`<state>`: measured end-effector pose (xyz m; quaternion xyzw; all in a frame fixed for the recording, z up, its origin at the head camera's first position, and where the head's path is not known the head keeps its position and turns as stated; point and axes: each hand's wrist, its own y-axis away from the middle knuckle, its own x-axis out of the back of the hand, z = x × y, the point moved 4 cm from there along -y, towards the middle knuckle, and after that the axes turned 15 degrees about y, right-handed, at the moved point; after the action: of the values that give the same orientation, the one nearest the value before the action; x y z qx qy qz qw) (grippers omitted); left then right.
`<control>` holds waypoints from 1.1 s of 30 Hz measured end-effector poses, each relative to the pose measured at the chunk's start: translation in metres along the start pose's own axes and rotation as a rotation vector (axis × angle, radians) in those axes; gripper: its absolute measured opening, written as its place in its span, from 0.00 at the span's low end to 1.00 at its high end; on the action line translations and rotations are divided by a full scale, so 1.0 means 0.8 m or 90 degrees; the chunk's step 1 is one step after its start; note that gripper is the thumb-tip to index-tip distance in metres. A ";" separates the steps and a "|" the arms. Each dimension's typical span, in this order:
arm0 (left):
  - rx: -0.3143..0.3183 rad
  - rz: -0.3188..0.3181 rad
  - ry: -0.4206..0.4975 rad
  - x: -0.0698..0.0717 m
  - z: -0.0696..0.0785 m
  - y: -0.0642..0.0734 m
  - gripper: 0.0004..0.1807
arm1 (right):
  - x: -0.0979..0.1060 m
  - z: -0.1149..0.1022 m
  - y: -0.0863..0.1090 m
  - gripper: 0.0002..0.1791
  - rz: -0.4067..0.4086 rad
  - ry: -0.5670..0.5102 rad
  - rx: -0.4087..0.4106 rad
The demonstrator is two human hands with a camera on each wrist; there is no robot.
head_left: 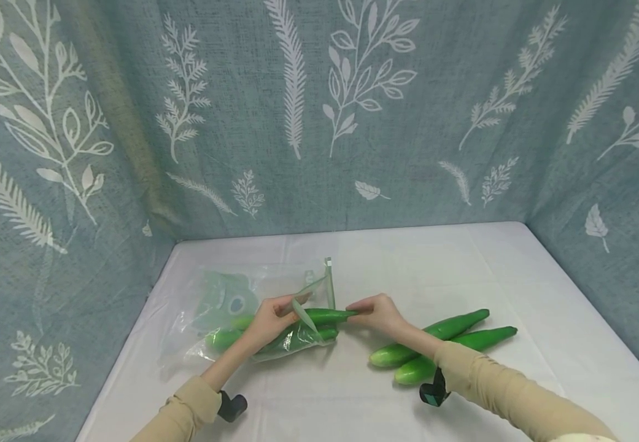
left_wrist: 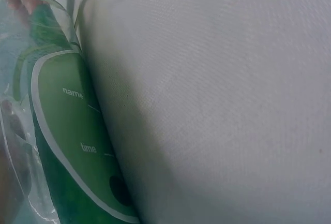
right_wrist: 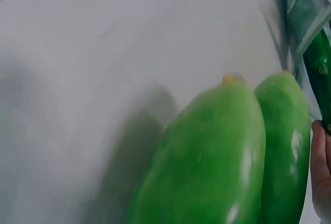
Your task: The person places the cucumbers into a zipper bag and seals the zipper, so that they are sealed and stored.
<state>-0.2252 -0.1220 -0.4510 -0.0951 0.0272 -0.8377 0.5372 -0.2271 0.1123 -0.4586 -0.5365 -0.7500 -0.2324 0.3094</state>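
Observation:
A clear zip-top bag [head_left: 178, 334] with green print lies on its side, its mouth facing right. My left hand [head_left: 268, 319] grips the bag near its raised opening edge. One green cucumber [head_left: 325, 316] lies mostly within the bag, its stem end sticking out of the mouth. My right hand [head_left: 379, 312] pinches that end. Below it, a second cucumber [head_left: 327, 334] rests inside the bag. The left wrist view shows the bag's printed label [left_wrist: 72, 110] with "name" and "time" on it; plastic blurs the left fingers there.
Two more cucumbers, an upper one [head_left: 460, 324] and a lower one [head_left: 485, 337], lie side by side under my right forearm. A white cloth [head_left: 319, 399] covers the table. Blue-green leaf-patterned curtains [head_left: 308, 184] hang behind it and along both sides.

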 end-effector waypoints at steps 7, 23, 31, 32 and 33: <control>-0.006 0.006 -0.005 0.000 0.000 -0.001 0.22 | -0.014 -0.013 -0.004 0.14 -0.020 -0.022 0.040; 0.006 0.013 -0.002 0.000 -0.001 -0.001 0.21 | -0.025 -0.010 -0.001 0.17 -0.041 -0.039 0.024; 0.007 0.010 0.005 0.001 0.000 0.001 0.22 | -0.026 -0.002 0.001 0.18 -0.052 -0.081 -0.015; 0.005 0.009 0.005 0.000 0.000 0.002 0.22 | -0.026 -0.001 0.001 0.18 -0.054 -0.084 -0.019; 0.002 0.007 0.001 0.000 0.000 0.002 0.22 | -0.026 0.000 0.001 0.18 -0.054 -0.086 -0.019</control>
<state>-0.2240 -0.1229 -0.4514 -0.0933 0.0271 -0.8346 0.5422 -0.2215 0.0987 -0.4735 -0.5230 -0.7877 -0.2197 0.2403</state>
